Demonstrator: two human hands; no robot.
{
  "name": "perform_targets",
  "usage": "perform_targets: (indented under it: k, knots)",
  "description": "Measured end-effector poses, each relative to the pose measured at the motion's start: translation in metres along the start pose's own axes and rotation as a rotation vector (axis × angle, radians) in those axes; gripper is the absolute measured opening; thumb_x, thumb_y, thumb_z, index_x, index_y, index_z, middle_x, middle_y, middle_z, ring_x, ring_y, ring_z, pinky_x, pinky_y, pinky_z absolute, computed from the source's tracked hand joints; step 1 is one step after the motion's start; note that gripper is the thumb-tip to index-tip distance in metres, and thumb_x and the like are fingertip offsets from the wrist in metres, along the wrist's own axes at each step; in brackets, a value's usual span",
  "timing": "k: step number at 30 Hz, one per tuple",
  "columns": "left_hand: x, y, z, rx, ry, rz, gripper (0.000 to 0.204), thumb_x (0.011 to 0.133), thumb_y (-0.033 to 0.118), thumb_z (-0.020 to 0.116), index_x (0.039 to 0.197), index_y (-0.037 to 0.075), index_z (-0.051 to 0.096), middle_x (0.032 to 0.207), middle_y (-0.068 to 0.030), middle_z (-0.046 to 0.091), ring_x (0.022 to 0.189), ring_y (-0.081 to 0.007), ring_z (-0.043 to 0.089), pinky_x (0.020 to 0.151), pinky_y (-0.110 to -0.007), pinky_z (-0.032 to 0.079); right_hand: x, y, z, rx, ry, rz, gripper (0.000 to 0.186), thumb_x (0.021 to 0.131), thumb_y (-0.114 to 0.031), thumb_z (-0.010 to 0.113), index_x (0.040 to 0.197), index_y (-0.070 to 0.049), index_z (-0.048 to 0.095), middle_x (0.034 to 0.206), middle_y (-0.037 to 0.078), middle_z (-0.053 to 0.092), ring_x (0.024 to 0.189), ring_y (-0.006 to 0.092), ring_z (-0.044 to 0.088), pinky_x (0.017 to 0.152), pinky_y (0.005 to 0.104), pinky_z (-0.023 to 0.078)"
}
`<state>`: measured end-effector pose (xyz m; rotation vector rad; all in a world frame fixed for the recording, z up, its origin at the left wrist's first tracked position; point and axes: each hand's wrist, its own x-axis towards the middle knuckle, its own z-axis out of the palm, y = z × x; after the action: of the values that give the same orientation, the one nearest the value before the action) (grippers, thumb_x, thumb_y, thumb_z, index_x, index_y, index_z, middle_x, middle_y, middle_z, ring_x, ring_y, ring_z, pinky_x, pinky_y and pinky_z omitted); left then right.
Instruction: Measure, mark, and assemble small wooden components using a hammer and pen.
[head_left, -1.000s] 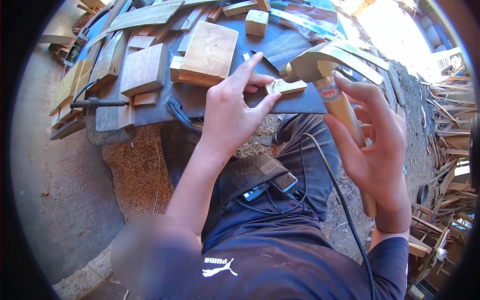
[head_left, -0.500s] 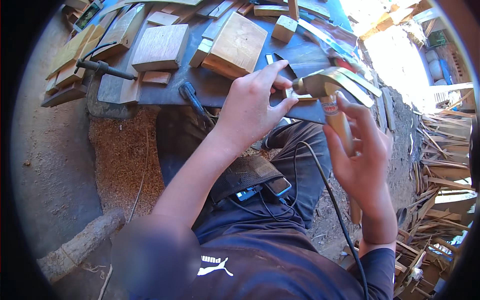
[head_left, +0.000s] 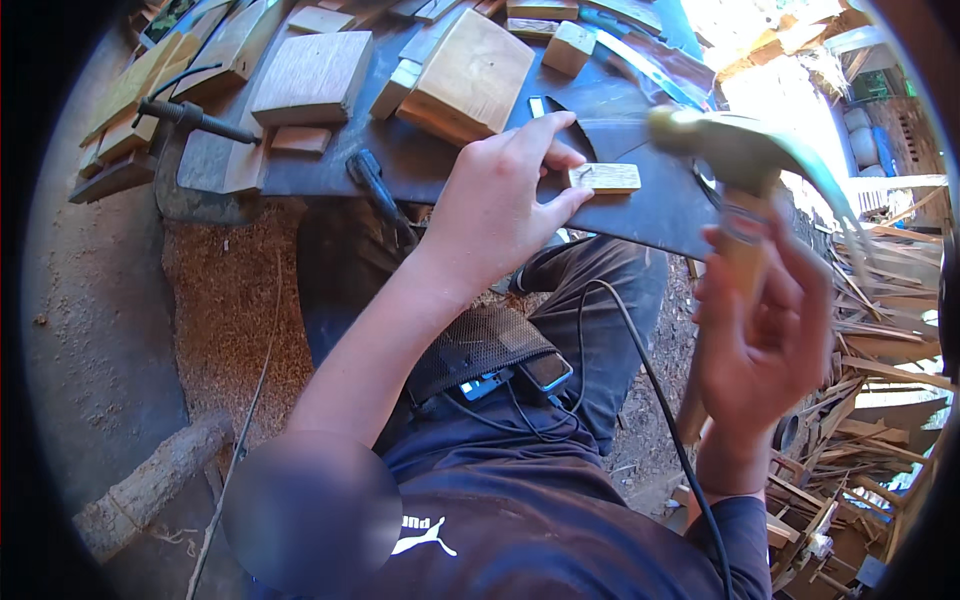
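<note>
My left hand pinches the left end of a small pale wooden block between thumb and fingers, close to the front edge of the dark worktable. A thin dark line shows on the block beside the fingertips; I cannot tell if it is a nail. To the right, my right hand is wrapped round the wooden handle of a claw hammer. The hammer's head is raised, apart from the block, and smeared by motion. Beyond my left hand lies a thick wooden block.
A clamp with a threaded screw grips the table's left side. Wooden blocks crowd the far side. A dark handle juts over the front edge. A black cable loops across my lap, and wood scraps pile up at right.
The hammer has moved right and away from the small block, with my right hand following. More of the block now shows. My left hand keeps its pinch.
</note>
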<state>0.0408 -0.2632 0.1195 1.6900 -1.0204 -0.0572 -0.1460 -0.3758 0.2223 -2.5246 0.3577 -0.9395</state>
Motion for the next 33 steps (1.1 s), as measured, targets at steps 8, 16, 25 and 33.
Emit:
perform_targets:
  k: [8,16,25,33]
  knots:
    - [-0.003,-0.001,-0.001,0.007,-0.026,-0.045,0.059,0.083,0.018,0.087,0.135,0.001,0.064,0.102,-0.0096,0.08,0.089,-0.0215,0.077,0.085,-0.032,0.061,0.014,-0.007,0.001,0.081,-0.105,0.115,0.038,0.089,0.003,0.075,0.125,0.001,0.063,0.1,0.021,0.075,0.087,0.0367,0.076,0.076,0.0375,0.058]
    - [-0.003,-0.001,-0.001,0.034,-0.024,-0.049,0.059,0.082,0.02,0.088,0.133,0.002,0.066,0.101,-0.0092,0.08,0.089,-0.0206,0.077,0.084,-0.032,0.061,0.02,-0.007,-0.001,0.002,-0.241,0.074,0.037,0.094,0.003,0.073,0.13,-0.003,0.065,0.087,0.006,0.076,0.067,0.0035,0.064,0.06,0.0206,0.047]
    - [-0.004,0.001,-0.001,0.028,-0.031,-0.055,0.059,0.082,0.019,0.088,0.134,0.003,0.065,0.101,-0.0089,0.08,0.089,-0.0198,0.077,0.083,-0.032,0.061,0.015,-0.007,-0.006,0.071,-0.072,0.04,0.041,0.094,-0.002,0.073,0.134,0.0,0.065,0.096,0.013,0.077,0.069,0.0032,0.064,0.059,0.0227,0.05]
    - [0.0,0.001,0.001,0.03,-0.004,-0.005,0.059,0.081,0.017,0.088,0.134,0.002,0.065,0.101,-0.0078,0.08,0.089,-0.0188,0.077,0.083,-0.031,0.061,0.02,-0.006,0.0,-0.001,-0.03,0.024,0.041,0.095,0.0,0.074,0.135,0.002,0.064,0.085,0.007,0.076,0.062,0.0016,0.06,0.055,0.0202,0.045]
